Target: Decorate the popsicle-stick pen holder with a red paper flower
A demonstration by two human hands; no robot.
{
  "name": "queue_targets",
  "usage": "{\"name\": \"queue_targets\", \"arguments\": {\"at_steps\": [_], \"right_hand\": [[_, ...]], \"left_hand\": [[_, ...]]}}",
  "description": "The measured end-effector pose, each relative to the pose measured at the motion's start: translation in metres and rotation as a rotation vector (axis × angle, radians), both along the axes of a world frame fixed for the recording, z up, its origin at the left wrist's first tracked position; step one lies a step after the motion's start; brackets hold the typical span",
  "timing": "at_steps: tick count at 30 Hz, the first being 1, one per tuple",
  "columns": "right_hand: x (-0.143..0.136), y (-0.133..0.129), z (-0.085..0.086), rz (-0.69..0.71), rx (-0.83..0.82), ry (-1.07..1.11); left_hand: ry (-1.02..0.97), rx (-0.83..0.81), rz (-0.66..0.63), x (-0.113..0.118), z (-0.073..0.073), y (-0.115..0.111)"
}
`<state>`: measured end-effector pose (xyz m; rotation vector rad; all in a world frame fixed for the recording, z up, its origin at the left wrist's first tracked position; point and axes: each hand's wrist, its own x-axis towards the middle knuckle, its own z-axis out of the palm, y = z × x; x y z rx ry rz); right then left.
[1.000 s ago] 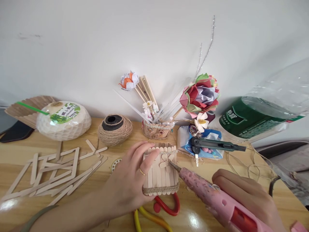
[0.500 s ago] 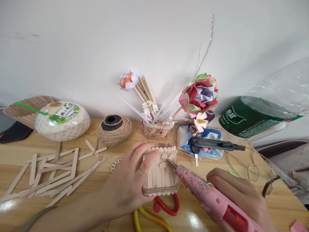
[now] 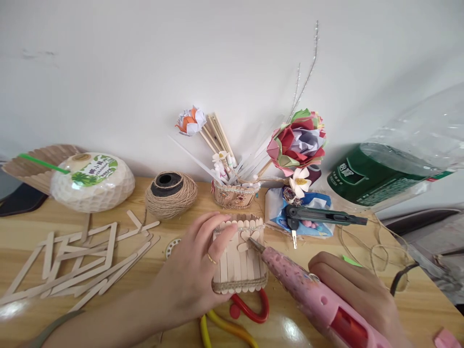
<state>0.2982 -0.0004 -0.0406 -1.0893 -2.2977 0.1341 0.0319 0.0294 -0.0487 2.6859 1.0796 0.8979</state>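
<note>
My left hand grips a small holder of upright wooden sticks by its left side and top rim, a ring on one finger. Twine runs round the holder's lower edge. Short rounded wooden pieces sit on its front like petals. In my right hand is a pink glue gun, its metal tip at those petal pieces. Part of the right hand's grip is hidden behind the gun.
Loose craft sticks lie at the left, with a twine spool behind. Paper flowers rise from a decorated pot. A utility knife rests on a blue packet. Red and yellow handles lie in front; a large bottle stands right.
The view has shifted very slightly. Both hands keep their holds, and the glue gun's tip stays at the petal pieces.
</note>
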Motion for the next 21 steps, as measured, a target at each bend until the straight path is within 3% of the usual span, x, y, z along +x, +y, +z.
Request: {"name": "queue_targets", "arguments": {"at_steps": [13, 21], "right_hand": [[0.005, -0.001, -0.001, 0.014, 0.024, -0.019], [0.001, -0.002, 0.014, 0.004, -0.007, -0.056]], "left_hand": [[-0.014, -0.026, 0.003, -0.001, -0.002, 0.001], [-0.038, -0.046, 0.008, -0.001, -0.002, 0.0]]}}
